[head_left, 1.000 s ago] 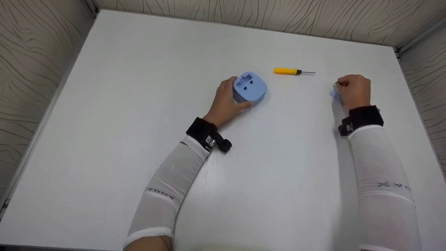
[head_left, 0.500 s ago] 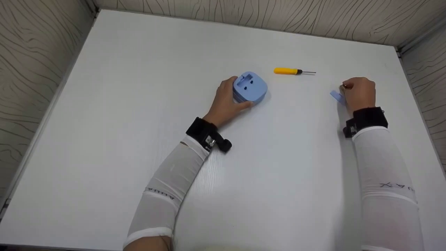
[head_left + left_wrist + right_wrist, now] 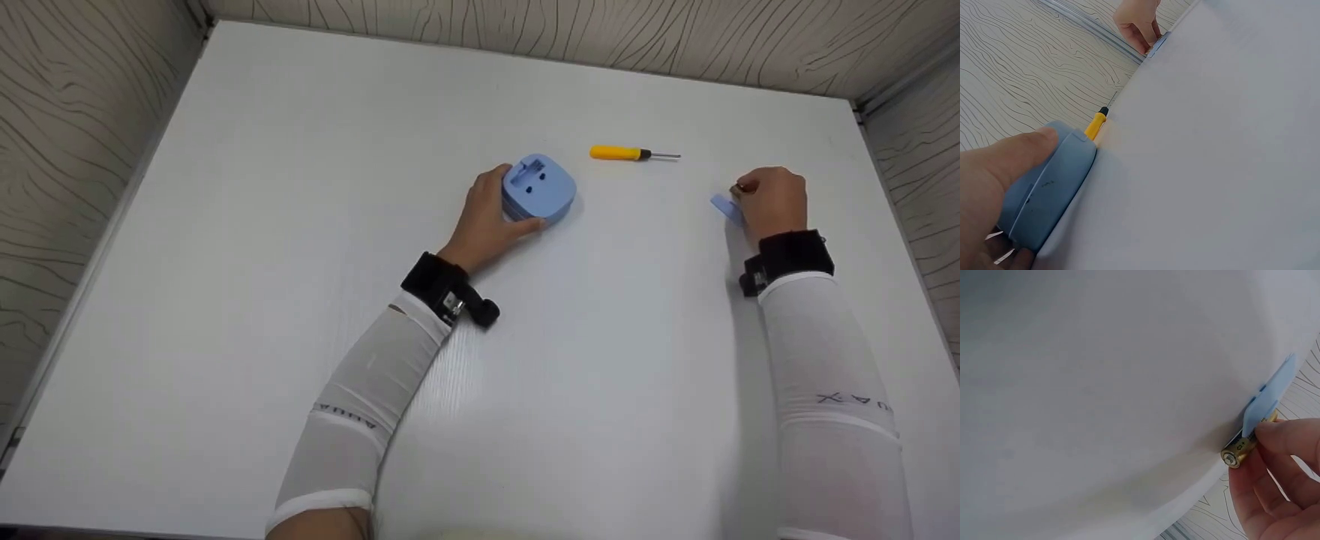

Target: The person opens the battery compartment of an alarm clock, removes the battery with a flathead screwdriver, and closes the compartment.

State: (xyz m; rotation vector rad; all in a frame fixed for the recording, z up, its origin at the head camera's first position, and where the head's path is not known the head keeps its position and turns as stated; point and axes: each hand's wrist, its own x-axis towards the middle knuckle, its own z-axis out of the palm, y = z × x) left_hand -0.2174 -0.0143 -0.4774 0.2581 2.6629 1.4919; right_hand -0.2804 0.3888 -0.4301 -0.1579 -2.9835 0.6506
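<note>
In the head view, a rounded-square blue device (image 3: pixel 541 193) lies on the white table, its recessed compartment facing up beside two dark holes. My left hand (image 3: pixel 484 221) grips it from the left, with the thumb (image 3: pixel 1027 149) along its near side. At the right, my right hand (image 3: pixel 774 201) pinches a gold and black battery (image 3: pixel 1238 451) between thumb and fingers, low over the table. A thin light-blue cover (image 3: pixel 1268 395) leans close to the battery, nearly touching the thumb. Whether the fingers also hold this cover, I cannot tell.
Between the hands, farther back, a small screwdriver (image 3: pixel 619 154) with a yellow handle lies on the white table (image 3: pixel 585 360), its tip toward the right. Wood-patterned panels (image 3: pixel 525 30) stand along the table's back and sides.
My right hand has shifted slightly right and toward me with the battery, showing more of the blue cover; over the last half second it barely moves. The left hand and device stay put.
</note>
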